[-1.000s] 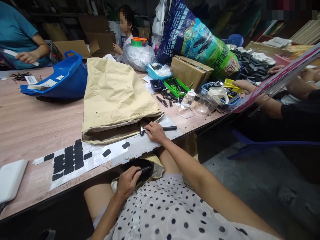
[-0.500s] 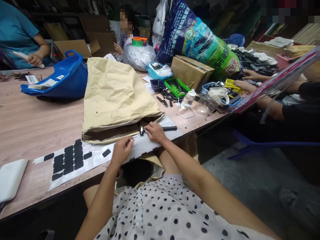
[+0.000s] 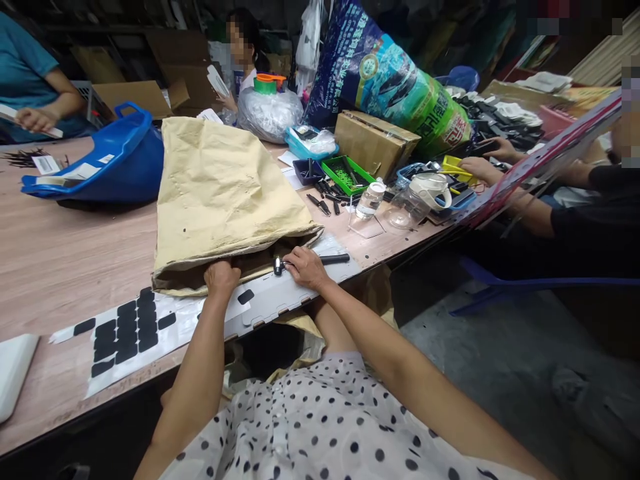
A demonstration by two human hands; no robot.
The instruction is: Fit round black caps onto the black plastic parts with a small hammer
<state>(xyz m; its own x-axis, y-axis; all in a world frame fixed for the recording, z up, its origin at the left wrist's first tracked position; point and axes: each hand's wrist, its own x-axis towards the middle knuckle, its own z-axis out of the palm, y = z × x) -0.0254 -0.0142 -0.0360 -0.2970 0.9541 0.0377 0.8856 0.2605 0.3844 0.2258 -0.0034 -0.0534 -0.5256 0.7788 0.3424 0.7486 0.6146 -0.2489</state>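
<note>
My left hand (image 3: 221, 276) reaches into the open mouth of a large tan paper sack (image 3: 220, 190) lying flat on the wooden table (image 3: 55, 260); its fingers are hidden inside. My right hand (image 3: 305, 267) rests closed on a small hammer (image 3: 310, 261) with a black handle, lying on a grey plastic strip (image 3: 280, 297) at the table's near edge. To the left, a white sheet (image 3: 125, 330) carries several black adhesive pads.
A blue tub (image 3: 100, 167) sits left of the sack. Behind are a cardboard box (image 3: 377, 141), green tray (image 3: 347, 175), water bottle (image 3: 371, 199), clear jug (image 3: 420, 200) and big printed bag (image 3: 395, 80). Other people's arms work at the left and right.
My left hand rose from my lap to the table edge, then moved forward into the sack's opening. My right hand stayed on the hammer.
</note>
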